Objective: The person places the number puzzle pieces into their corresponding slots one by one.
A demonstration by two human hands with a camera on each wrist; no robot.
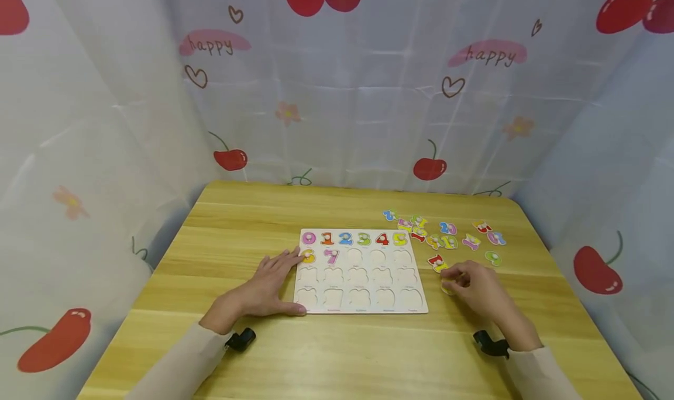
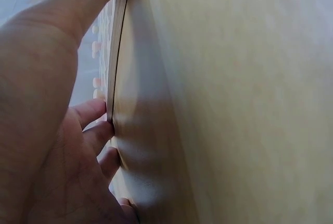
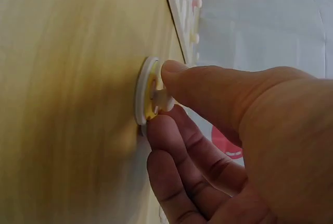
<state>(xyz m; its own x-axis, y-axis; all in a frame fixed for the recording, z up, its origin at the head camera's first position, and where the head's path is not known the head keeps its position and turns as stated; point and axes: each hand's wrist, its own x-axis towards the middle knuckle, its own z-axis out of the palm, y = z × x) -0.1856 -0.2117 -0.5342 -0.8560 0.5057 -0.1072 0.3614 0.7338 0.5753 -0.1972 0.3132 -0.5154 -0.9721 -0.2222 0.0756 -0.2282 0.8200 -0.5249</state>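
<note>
A pale wooden number puzzle board [image 1: 368,271] lies on the table, with colourful numerals in its top row and at the left of the second; the other recesses are bare. My left hand [image 1: 268,286] rests along the board's left side, fingers spread at the upper corner and thumb at the lower one. To the right of the board, my right hand [image 1: 476,289] pinches the small knob of a yellow puzzle piece [image 3: 151,91] between thumb and fingers. That piece is tilted close to the tabletop, its numeral mostly hidden. Just beyond it lies a red-and-yellow number piece [image 1: 436,263].
Several loose number pieces [image 1: 449,228] are scattered on the wooden table [image 1: 253,207] beyond and right of the board, some overlapping. A cherry-print curtain [image 1: 342,137] hangs behind the table and on both sides. Black wrist cameras [image 1: 492,344] sit on both wrists.
</note>
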